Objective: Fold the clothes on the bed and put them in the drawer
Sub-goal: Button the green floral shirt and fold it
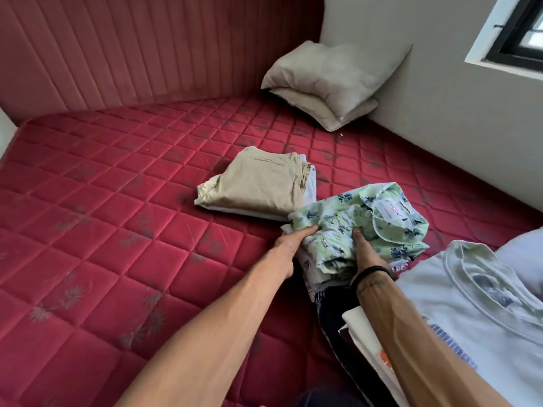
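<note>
Both hands gripping the folded green floral shirt [364, 227] w/ thumbs on top, fingers tucked under: left hand [289, 245] at its left edge, right hand [367, 254] mid-front. Shirt's sitting on a clothes stack on the red mattress [117, 230], folded khaki trousers [258, 183] just beside, pillows [329, 80] in the far corner.

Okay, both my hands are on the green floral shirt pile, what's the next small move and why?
Probably lift the green floral shirt and the clothes under it as one stack. Your left hand is at its left edge, your right hand presses on top, and it already looks folded like the khaki trousers beside it.
</note>
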Tool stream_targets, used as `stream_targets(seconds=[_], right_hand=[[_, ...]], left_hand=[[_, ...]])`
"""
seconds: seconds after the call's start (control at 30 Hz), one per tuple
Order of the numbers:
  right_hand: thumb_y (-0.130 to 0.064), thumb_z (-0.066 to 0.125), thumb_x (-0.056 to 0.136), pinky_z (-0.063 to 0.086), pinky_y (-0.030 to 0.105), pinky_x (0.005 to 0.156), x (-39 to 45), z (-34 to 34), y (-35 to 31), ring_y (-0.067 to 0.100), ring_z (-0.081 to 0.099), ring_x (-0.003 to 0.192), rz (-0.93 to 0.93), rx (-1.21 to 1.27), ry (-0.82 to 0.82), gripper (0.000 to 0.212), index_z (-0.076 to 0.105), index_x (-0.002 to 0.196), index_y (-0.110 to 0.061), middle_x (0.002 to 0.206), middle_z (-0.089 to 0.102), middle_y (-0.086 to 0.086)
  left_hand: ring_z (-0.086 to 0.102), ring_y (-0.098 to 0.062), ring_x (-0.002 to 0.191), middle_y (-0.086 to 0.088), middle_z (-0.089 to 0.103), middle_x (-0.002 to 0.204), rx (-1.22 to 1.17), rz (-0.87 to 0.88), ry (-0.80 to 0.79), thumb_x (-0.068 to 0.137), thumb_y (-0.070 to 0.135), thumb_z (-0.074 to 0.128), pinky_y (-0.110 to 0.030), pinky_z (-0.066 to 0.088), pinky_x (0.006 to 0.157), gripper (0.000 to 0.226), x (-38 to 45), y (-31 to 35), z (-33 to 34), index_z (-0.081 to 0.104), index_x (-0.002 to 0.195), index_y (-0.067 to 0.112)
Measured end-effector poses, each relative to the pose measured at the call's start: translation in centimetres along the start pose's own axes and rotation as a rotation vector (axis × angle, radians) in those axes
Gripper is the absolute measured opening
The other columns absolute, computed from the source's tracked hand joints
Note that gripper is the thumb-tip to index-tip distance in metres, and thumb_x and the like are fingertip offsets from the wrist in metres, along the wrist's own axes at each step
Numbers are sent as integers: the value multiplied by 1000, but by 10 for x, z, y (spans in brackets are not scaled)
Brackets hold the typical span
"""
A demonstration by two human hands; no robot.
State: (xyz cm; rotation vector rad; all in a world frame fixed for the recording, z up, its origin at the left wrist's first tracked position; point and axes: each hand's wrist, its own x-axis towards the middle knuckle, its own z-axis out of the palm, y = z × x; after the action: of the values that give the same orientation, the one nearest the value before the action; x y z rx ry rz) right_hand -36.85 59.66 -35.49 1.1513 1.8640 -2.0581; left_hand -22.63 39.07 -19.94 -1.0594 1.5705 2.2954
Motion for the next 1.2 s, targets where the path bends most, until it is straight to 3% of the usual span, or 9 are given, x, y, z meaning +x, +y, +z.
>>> stream_targets(seconds=[0.07,0.2,0.43,0.63,0.77,0.9,1.0,1.1,1.2], right_hand=[[-87,86,13,57,54,88,-90,-10,-18,30,70,104,4,6,-36,142,57,132,-15,127,68,8],[-48,78,87,58,50,82,-244,-7,-47,30,69,84,59,44,-311,40,69,100,-11,91,73,12],[-55,103,19,58,60,91,-311,59,47,32,76,98,20,140,-424,112,73,120,-14,111,78,9],[-51,106,24,62,54,81,-439,197,100,29,78,88,-110,124,-636,102,72,114,-18,104,79,3],[-29,102,57,63,47,82,-519,281,98,26,78,88,-223,-25,-888,68,72,115,-14,99,80,5],[-12,90,76,64,42,79,-549,366,116,26,77,88,-251,-218,-1047,45,73,116,-4,100,79,12],[-21,96,68,62,31,63,-526,407,161,23,73,74,-215,-478,-988,45,73,100,1,88,76,11],[-42,106,36,64,42,69,-490,424,202,24,76,72,-100,-601,-994,76,77,93,-1,87,78,12],[-32,96,69,49,23,42,-492,413,194,13,60,41,-145,-657,-958,37,70,74,-6,60,67,5]], left_hand=[[71,-25,98,-9,75,105,-22,-7,1,45,42,99,-42,58,95,80,0,-2,-4,73,113,11],[73,-27,94,-10,76,101,-69,12,-13,38,42,96,-46,60,91,81,-22,2,-34,69,109,12],[74,-26,85,-11,79,89,-158,41,43,71,28,91,-33,59,73,43,-110,11,-183,75,105,9],[75,-26,98,-6,79,105,-320,283,322,44,45,101,-44,59,96,88,-160,39,-361,70,121,15],[73,-19,99,1,79,101,-306,417,465,58,46,97,-43,58,95,64,-183,68,-454,74,111,19],[72,-17,79,-6,78,92,-394,414,609,62,38,97,-32,62,68,48,-179,59,-522,73,96,14],[73,-19,79,-7,79,94,-427,317,649,59,34,99,-27,59,60,58,-161,29,-552,75,105,8],[71,-19,94,-2,77,102,-414,255,677,52,44,99,-27,58,60,72,-144,4,-565,72,112,12],[68,-21,99,-2,68,121,-344,297,783,57,47,98,-33,58,70,96,-140,9,-558,51,137,20]])
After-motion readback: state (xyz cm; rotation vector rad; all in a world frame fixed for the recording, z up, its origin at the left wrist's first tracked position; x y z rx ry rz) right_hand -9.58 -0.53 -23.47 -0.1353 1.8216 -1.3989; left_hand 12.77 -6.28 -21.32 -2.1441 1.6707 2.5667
